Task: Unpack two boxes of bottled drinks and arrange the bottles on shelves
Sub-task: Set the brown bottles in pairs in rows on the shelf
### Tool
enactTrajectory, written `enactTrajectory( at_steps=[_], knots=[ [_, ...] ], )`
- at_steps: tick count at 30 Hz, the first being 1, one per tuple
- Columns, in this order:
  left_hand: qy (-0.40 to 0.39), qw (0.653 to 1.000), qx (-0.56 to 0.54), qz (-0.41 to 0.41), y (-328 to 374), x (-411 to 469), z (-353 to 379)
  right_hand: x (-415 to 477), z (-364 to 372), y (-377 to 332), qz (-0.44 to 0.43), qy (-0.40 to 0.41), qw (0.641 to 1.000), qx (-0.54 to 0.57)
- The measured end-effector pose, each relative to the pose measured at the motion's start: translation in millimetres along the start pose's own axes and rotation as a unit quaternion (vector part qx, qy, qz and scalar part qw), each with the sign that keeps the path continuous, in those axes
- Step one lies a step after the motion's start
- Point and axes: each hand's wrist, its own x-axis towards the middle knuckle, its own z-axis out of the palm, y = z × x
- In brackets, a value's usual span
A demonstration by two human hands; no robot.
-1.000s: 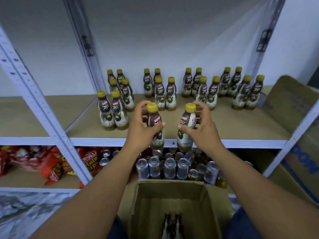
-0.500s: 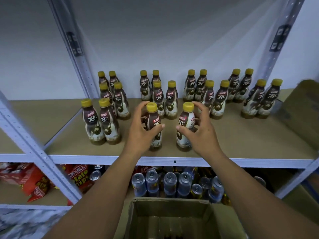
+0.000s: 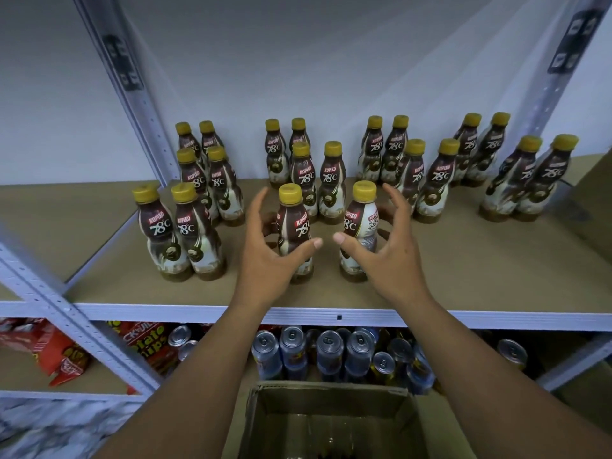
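Two brown coffee bottles with yellow caps stand upright near the front of the tan shelf (image 3: 480, 270): the left bottle (image 3: 293, 223) and the right bottle (image 3: 362, 220). My left hand (image 3: 268, 260) cups the left bottle loosely, fingers spread and lifted off it, thumb in front of its label. My right hand (image 3: 390, 256) does the same at the right bottle, with its fingers clear of the bottle's side. Several matching bottles (image 3: 331, 180) stand in pairs behind and to both sides. An open cardboard box (image 3: 328, 422) sits below my arms; its contents are dark and unclear.
A slanted white shelf post (image 3: 66, 313) crosses the lower left. The lower shelf holds several drink cans (image 3: 331, 352) and red snack bags (image 3: 43, 349). A cardboard flap (image 3: 592, 193) stands at the right end of the shelf.
Both bottles went from held above the shelf edge to standing on the shelf. My fingers have opened off them. The view has moved closer to the shelf.
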Motion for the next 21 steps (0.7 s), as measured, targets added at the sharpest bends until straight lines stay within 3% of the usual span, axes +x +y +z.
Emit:
enactTrajectory(
  at_steps=[21],
  knots=[
    [0.012, 1.000, 0.003, -0.013, -22.8, -4.2, 9.6, -4.7, 6.2, 26.9, -0.009, 0.007, 0.998, -0.066]
  ],
)
